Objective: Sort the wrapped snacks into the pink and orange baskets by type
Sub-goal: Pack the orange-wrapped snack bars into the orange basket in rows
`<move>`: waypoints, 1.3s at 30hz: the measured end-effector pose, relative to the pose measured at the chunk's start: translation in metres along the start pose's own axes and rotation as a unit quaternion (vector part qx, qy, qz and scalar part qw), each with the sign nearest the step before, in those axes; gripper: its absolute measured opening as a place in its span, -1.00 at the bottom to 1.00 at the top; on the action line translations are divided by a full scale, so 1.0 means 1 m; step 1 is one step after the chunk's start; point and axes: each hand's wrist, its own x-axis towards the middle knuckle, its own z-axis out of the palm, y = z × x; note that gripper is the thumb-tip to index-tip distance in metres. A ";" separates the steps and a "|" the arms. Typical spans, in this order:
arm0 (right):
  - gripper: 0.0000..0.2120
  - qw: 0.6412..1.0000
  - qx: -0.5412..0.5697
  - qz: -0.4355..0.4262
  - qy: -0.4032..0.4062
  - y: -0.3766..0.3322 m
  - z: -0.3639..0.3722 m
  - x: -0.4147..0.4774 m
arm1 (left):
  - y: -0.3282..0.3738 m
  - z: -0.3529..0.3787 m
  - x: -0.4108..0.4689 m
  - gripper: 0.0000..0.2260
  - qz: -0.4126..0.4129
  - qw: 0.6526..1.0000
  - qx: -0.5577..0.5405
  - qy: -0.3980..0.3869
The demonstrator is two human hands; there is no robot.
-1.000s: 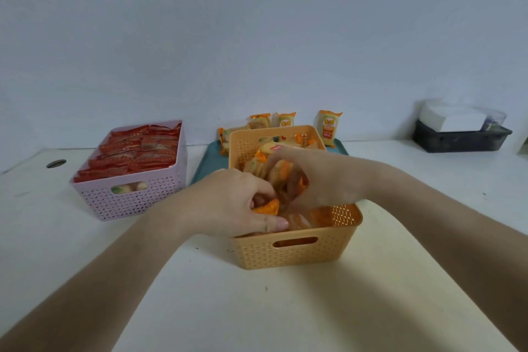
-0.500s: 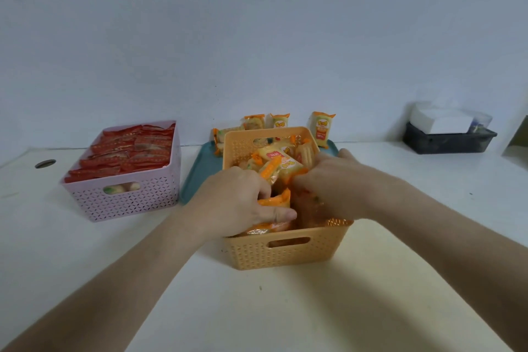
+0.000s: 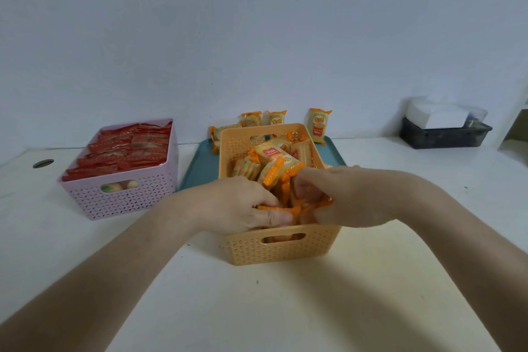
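An orange basket [image 3: 281, 248] stands at the table's centre, packed with yellow-and-orange wrapped snacks [image 3: 275, 160]. Both my hands reach into its near end. My left hand [image 3: 237, 204] pinches an orange-edged snack packet [image 3: 285, 210] between thumb and fingers. My right hand [image 3: 340, 198] curls its fingers around the same cluster of packets from the right. A pink basket [image 3: 123, 197] at the left is filled with red wrapped snacks [image 3: 128, 151]. Several more yellow snacks [image 3: 318, 124] stand against the wall on a teal tray [image 3: 197, 168] behind the orange basket.
A dark bin [image 3: 444, 137] with a white box on it sits at the far right by the wall. A round cable hole [image 3: 43, 163] is in the table at the far left. The white table stretches in front of the baskets.
My right hand has slid from above the basket's middle to its right near side and dug down among the packets. My left hand keeps its pinch on the packet.
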 end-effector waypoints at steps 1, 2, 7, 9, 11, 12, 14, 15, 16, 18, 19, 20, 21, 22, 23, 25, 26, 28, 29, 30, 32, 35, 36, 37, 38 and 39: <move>-0.76 1.000 0.028 -0.005 0.005 0.000 0.002 -0.001 | 0.001 0.000 0.000 -0.61 -0.005 1.000 -0.009 0.005; -0.70 0.999 0.042 -0.013 0.014 -0.001 0.005 -0.002 | 0.002 0.000 0.000 -0.57 -0.008 1.000 -0.020 0.016; -0.59 0.995 -0.048 -0.050 0.071 -0.004 0.020 0.004 | -0.001 0.001 0.003 -0.78 0.015 0.997 0.027 0.071; -0.59 0.993 -0.053 -0.062 0.086 -0.003 0.025 0.006 | -0.001 0.003 0.004 -0.81 0.016 0.995 0.029 0.096; -0.59 0.991 -0.055 -0.078 0.099 -0.001 0.028 0.007 | 0.000 0.002 0.004 -0.67 0.030 0.997 0.007 0.078; -0.58 0.990 -0.052 -0.087 0.101 0.001 0.028 0.007 | 0.001 -0.001 0.004 -0.58 0.026 0.998 -0.011 0.058; -0.58 0.989 -0.018 -0.111 0.096 0.001 0.027 0.007 | -0.001 -0.008 0.003 -0.54 -0.013 0.997 -0.057 0.049; -0.58 0.987 0.014 -0.117 0.107 0.002 0.024 0.008 | -0.003 -0.012 0.005 -0.59 -0.033 0.995 -0.077 0.061; -0.59 0.983 0.044 -0.114 0.133 0.004 0.021 0.008 | -0.006 -0.013 0.006 -0.67 -0.045 0.992 -0.083 0.083; -0.65 0.970 0.061 -0.089 0.218 0.010 0.011 0.012 | -0.011 -0.018 0.011 -0.84 -0.046 0.992 0.022 0.115; -0.71 0.966 0.043 -0.074 0.245 0.015 0.005 0.017 | -0.012 -0.019 0.015 -0.84 -0.046 0.988 0.094 0.114; -0.77 0.967 0.012 -0.060 0.246 0.018 0.000 0.021 | -0.012 -0.019 0.019 -0.82 -0.046 0.981 0.155 0.107; -0.81 0.972 -0.026 -0.046 0.228 0.020 -0.003 0.026 | -0.013 -0.018 0.022 -0.82 -0.049 0.974 0.198 0.095; -0.81 0.976 -0.064 -0.036 0.203 0.020 -0.004 0.032 | -0.014 -0.017 0.026 -0.84 -0.051 0.968 0.233 0.085; -0.81 0.978 -0.098 -0.034 0.181 0.021 -0.004 0.038 | -0.014 -0.015 0.030 -0.86 -0.051 0.959 0.266 0.076; -0.77 0.975 -0.147 -0.042 0.162 0.022 0.002 0.051 | -0.010 -0.011 0.037 -0.82 -0.050 0.943 0.324 0.062; -0.72 0.975 -0.156 -0.043 0.155 0.022 0.006 0.055 | -0.007 -0.010 0.040 -0.78 -0.052 0.937 0.340 0.055; -0.69 0.975 -0.164 -0.038 0.145 0.022 0.009 0.060 | -0.002 -0.010 0.045 -0.72 -0.058 0.927 0.368 0.039; -0.73 0.973 -0.177 -0.043 0.143 0.020 0.009 0.062 | -0.001 -0.010 0.046 -0.71 -0.064 0.922 0.380 0.029; -0.77 0.969 -0.197 -0.049 0.138 0.018 0.008 0.062 | 0.000 -0.009 0.048 -0.71 -0.070 0.917 0.393 0.018; -0.77 0.957 -0.257 -0.065 0.121 0.013 0.007 0.063 | 0.002 -0.007 0.050 -0.76 -0.084 0.907 0.413 -0.010; -0.70 0.927 -0.350 -0.086 0.099 0.004 0.009 0.066 | 0.004 -0.009 0.051 -0.80 -0.099 0.907 0.408 -0.043; -0.69 0.918 -0.374 -0.088 0.094 0.002 0.011 0.068 | 0.005 -0.011 0.052 -0.81 -0.101 0.907 0.407 -0.044; -0.69 0.912 -0.391 -0.087 0.089 0.000 0.012 0.071 | 0.004 -0.013 0.052 -0.83 -0.099 0.908 0.406 -0.039; -0.69 0.908 -0.402 -0.083 0.082 0.000 0.013 0.073 | 0.003 -0.014 0.052 -0.84 -0.096 0.911 0.401 -0.031; -0.70 0.906 -0.410 -0.080 0.077 0.000 0.013 0.076 | 0.001 -0.015 0.051 -0.83 -0.093 0.916 0.389 -0.024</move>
